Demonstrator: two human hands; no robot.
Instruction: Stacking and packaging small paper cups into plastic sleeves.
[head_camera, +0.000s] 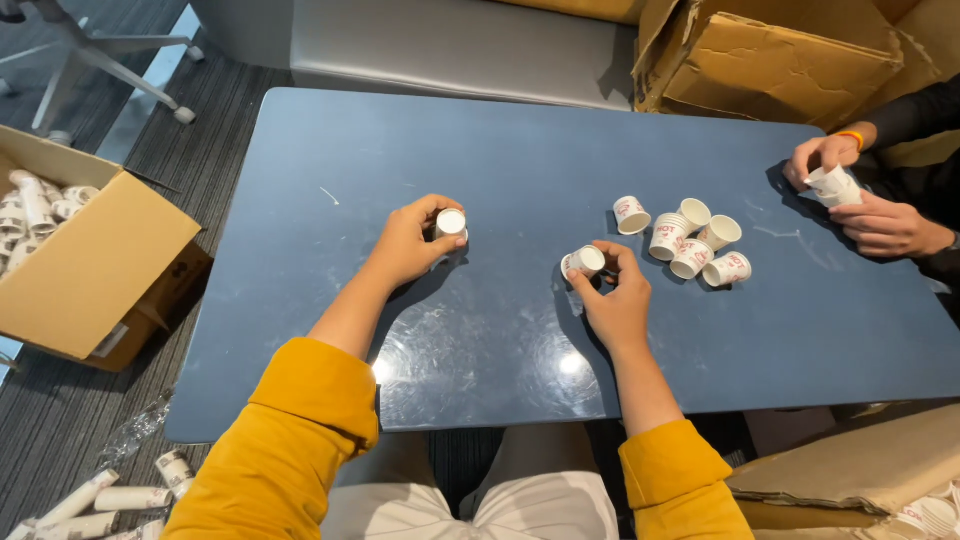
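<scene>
The person in the yellow sleeves sits at a dark blue table (480, 150), both forearms resting out over it. The left hand (405, 243) is curled around a small stack of white paper cups (450, 226), fingers wrapped on its side so the open white mouth faces up and toward the camera. The right hand (618, 300) grips a single white paper cup (583, 263), tipped on its side, thumb and fingertips closed on its wall, its rim turned to the left. Just to the right of that hand lies a loose cluster of cups (690, 245) with red print, some upright, some lying over, touching one another near the middle of the table. At the far right edge another person's hands (860, 200) in dark sleeves hold a white cup of their own. On the floor to the left stands an open cardboard box (90, 270) with sleeves of cups inside, and more wrapped sleeves (100, 495) lie on the carpet near the table's corner. A crumpled cardboard box (770, 55) sits beyond the table.
</scene>
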